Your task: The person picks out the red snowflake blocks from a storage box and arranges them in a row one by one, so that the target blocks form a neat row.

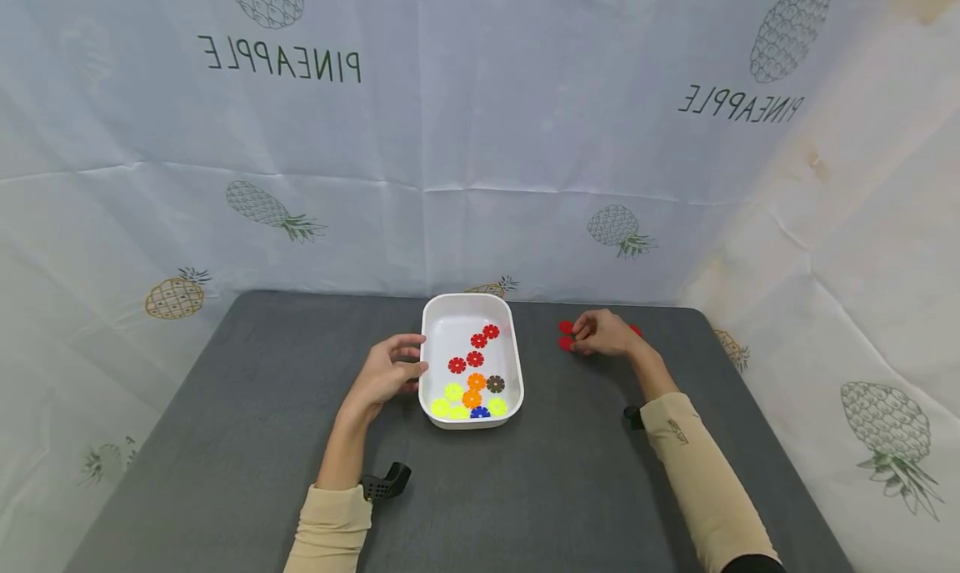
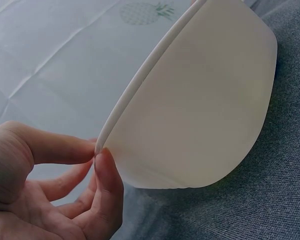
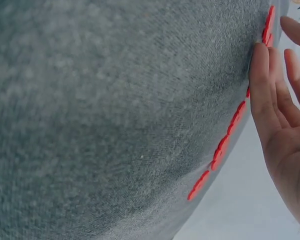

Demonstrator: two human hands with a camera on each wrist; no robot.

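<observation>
A grey table [image 1: 510,490] is backed by a pineapple-printed cloth [image 1: 487,131]. Red discs [image 1: 566,327], toward the right, are partly covered by the right hand [image 1: 606,335], its thumb and fingers parted. A white tray [image 1: 453,323] is placed centrally — its rim pinched by the left hand [image 1: 382,377] — with multicoloured notched discs [image 1: 457,365] scattered inside.

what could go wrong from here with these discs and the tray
The left hand pinches the tray by its rim, so a tug there might tilt it or shift the coloured discs lying loose inside.

The red discs outside the tray are thin and lie flat on the table, so the right hand could fumble the pickup or nudge them toward the far edge.
</observation>
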